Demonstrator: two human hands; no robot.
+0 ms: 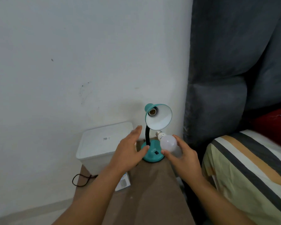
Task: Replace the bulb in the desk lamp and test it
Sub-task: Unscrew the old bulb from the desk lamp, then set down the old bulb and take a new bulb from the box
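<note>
A teal desk lamp stands at the far end of a brown table, near the wall. Its shade tilts toward me, and the socket inside holds no bulb. My right hand holds a white bulb by its globe, screw base pointing up toward the shade, just below its rim. My left hand hovers with fingers spread, left of the lamp's black neck, holding nothing.
A white lidded box stands left of the lamp. A small carton lies under my left forearm, and a dark cord loops by the table's left edge. A bed with striped bedding and a grey headboard fill the right.
</note>
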